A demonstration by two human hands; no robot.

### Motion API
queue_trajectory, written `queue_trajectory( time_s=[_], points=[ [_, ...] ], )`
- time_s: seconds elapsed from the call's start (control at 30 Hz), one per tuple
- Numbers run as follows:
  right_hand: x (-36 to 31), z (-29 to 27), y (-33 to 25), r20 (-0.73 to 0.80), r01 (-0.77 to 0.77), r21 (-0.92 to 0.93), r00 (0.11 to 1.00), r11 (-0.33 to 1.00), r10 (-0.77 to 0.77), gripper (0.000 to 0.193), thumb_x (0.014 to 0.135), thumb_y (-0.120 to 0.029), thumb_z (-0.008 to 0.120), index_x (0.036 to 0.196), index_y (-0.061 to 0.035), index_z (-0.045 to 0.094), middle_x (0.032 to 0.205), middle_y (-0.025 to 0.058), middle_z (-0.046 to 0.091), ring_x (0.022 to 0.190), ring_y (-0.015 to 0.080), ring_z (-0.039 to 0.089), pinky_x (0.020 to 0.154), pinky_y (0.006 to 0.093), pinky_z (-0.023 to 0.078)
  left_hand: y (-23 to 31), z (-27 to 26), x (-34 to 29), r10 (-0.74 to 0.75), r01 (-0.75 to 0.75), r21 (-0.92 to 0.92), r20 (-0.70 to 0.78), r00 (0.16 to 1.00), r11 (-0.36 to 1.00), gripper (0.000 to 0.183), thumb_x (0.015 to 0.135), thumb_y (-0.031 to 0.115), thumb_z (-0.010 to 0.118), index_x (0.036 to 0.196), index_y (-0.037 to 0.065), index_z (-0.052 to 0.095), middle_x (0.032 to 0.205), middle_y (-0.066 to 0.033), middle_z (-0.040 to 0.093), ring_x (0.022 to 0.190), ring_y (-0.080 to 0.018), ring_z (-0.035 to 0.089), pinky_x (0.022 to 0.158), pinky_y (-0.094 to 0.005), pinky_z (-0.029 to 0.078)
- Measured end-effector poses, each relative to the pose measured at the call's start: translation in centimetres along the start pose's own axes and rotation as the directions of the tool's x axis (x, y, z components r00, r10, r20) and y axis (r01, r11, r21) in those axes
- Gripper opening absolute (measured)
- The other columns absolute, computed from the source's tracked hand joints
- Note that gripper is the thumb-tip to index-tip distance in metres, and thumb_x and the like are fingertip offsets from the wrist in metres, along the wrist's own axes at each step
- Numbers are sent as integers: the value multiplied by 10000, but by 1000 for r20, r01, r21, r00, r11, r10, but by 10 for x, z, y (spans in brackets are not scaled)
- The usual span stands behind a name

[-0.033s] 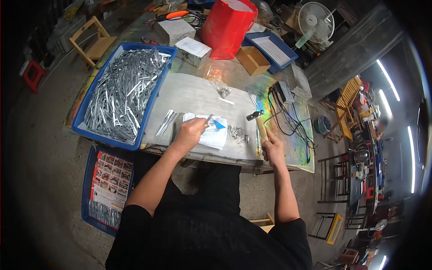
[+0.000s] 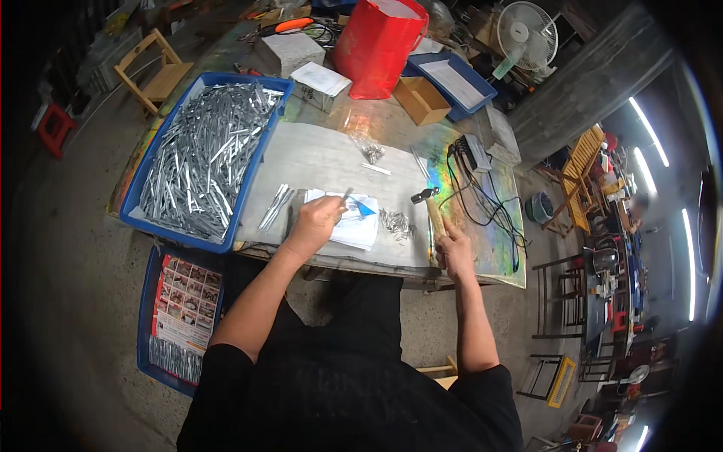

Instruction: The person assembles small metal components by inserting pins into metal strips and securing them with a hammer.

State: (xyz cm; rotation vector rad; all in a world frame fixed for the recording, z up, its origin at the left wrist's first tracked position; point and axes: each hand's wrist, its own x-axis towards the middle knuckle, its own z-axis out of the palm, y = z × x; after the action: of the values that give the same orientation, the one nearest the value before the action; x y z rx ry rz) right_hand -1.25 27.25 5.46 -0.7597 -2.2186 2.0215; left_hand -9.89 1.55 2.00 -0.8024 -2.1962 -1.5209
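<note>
My left hand (image 2: 316,220) is closed in a pinch over the left part of a stack of white paper sheets (image 2: 354,235). A thin piece, apparently metal, sticks out past its fingertips, too small to make out fully. Beside it, a blue patch (image 2: 365,209) shows on the paper. My right hand (image 2: 455,252) is wrapped round the wooden handle of a hammer (image 2: 435,217), its dark head raised and pointing away from me. Between the hands lies a pile of small metal pins (image 2: 397,224). Several flat metal strips (image 2: 276,208) lie left of my left hand.
A blue tray (image 2: 235,235) heaped with metal strips stands at the left; another blue tray (image 2: 143,331) sits lower down. Black cables (image 2: 493,215) lie at the right. Farther back are a clear bag of small parts (image 2: 370,153), a red bag (image 2: 380,53) and a cardboard box (image 2: 422,102).
The thin piece in my left hand has turned slightly and shows less of its bright side. My right hand and the hammer look nearly the same.
</note>
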Motion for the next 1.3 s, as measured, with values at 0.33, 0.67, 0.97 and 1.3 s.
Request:
queue_trajectory(
  time_s=[0.33, 0.67, 0.97, 1.3],
  points=[
    [31, -6, 48, 126, -178, 385, 982, 906, 140, 449, 801, -44, 417, 1239, -75, 321, 549, 31, 448, 364, 97, 356, 310, 218, 282, 1, -2, -1, -583, 445, -729, 77, 809, 520, 111, 813, 107, 512, 780, 1, 516, 683, -65, 552, 573, -86, 535, 523, -180, 462],
    [36, -5, 73, -48, 276, -514, 936, 812, -349, 389, 754, -140, 511, 1096, 30, 439, 627, 146, 519, 563, 239, 528, 518, 367, 409, 4, -11, -11, -633, 419, -830, 107, 767, 367, 122, 818, 149, 514, 839, 28, 516, 726, -67, 568, 625, -119, 571, 551, -199, 484],
    [16, 8, 60, 70, 337, -865, 815, 372, -575, 183, 717, -117, 533, 858, -14, 477, 696, 199, 518, 611, 364, 518, 523, 430, 414, 11, -20, -10, -641, 395, -807, 28, 767, 438, 115, 809, 115, 523, 798, 0, 514, 710, -75, 557, 589, -109, 553, 537, -202, 476],
    [11, 8, 65, 59, 327, -868, 815, 374, -577, 292, 714, -108, 530, 985, -6, 491, 753, 202, 530, 695, 360, 523, 594, 427, 422, 5, -27, -17, -644, 375, -803, -12, 765, 462, 124, 809, 116, 523, 829, -7, 520, 722, -73, 557, 590, -109, 555, 542, -201, 480]
  ],
)
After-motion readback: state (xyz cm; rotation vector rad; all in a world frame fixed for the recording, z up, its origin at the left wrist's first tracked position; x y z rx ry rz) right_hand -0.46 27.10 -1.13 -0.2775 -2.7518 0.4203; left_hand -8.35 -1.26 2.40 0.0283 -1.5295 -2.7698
